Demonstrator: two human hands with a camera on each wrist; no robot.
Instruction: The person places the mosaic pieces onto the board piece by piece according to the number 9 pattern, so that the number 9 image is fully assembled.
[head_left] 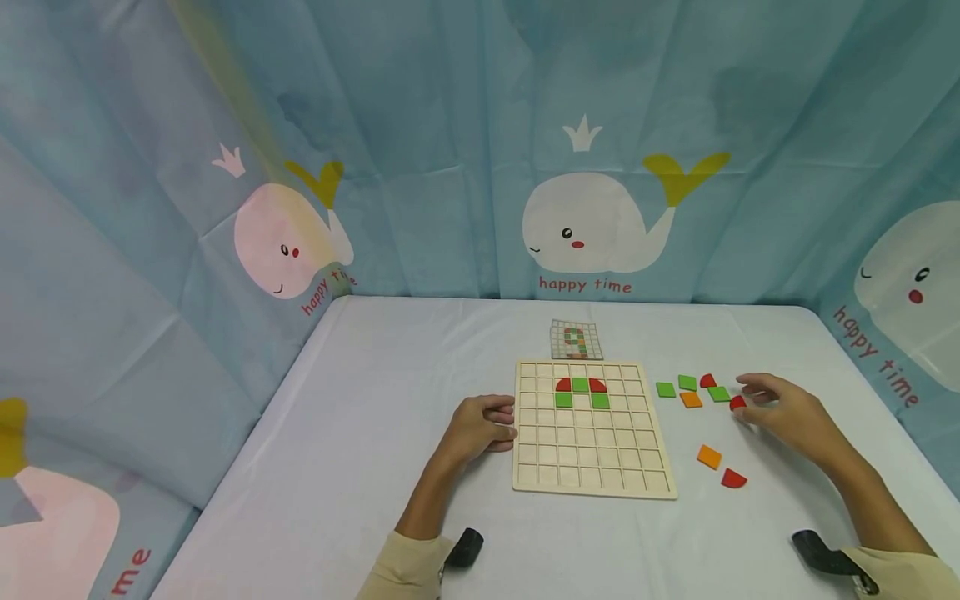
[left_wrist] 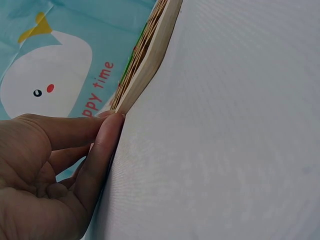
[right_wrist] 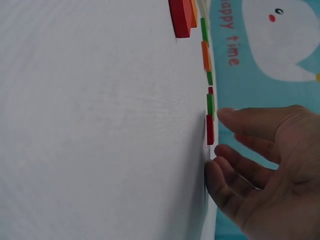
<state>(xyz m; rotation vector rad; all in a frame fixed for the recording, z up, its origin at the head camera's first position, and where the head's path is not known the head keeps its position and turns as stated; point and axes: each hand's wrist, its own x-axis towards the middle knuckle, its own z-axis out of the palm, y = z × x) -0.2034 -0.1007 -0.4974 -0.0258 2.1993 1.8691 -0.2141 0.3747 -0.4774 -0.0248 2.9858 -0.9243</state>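
Note:
A square wooden grid board (head_left: 592,429) lies flat on the table; two red quarter-round tiles and several green square tiles (head_left: 581,385) form an arch in its upper cells. My left hand (head_left: 477,429) grips the board's left edge, and the left wrist view shows thumb and finger meeting at that edge (left_wrist: 150,62). Over the loose tiles at the right, my right hand (head_left: 783,412) has thumb and fingers spread apart. A red quarter-round tile (head_left: 738,402) sits by its thumb; in the right wrist view that red tile (right_wrist: 210,130) lies on the table between the separated fingertips.
Beside the board lie several loose tiles: green squares (head_left: 665,390), an orange square (head_left: 691,400) and another red quarter-round (head_left: 707,381). Nearer me are an orange square (head_left: 709,457) and a red quarter-round (head_left: 734,478). A pattern card (head_left: 576,340) lies behind the board.

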